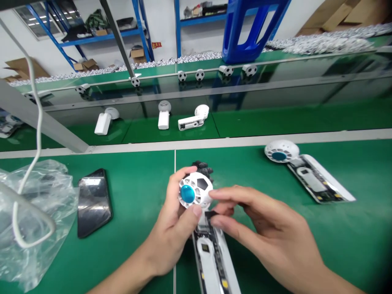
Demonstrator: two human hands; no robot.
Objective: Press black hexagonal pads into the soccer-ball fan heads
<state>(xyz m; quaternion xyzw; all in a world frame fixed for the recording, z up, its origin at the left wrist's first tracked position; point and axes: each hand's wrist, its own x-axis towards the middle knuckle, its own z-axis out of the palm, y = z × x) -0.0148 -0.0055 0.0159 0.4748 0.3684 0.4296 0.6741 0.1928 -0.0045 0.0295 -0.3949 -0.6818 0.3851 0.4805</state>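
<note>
My left hand [173, 222] is closed around the round head of a small handheld fan [196, 190], with its thumb on the lower edge. The head is white with black soccer-ball patches and a blue disc at its centre. Its opened handle [211, 261] points toward me, showing a circuit board and a pale inner part. At the fan's neck, my right hand [263, 228] pinches a small black piece [210, 213] between thumb and fingers. A fingertip touches the side of the head. Partly hidden behind the head lies a cluster of small black pieces [204, 168].
Another opened fan [318, 179] lies to the right. A black phone [94, 203], a clear plastic bag [45, 261] and a white cable [38, 122] are at left. Beyond the metal edge, several fans rest on a green belt [245, 122]; a blue stool [254, 30] stands farther back.
</note>
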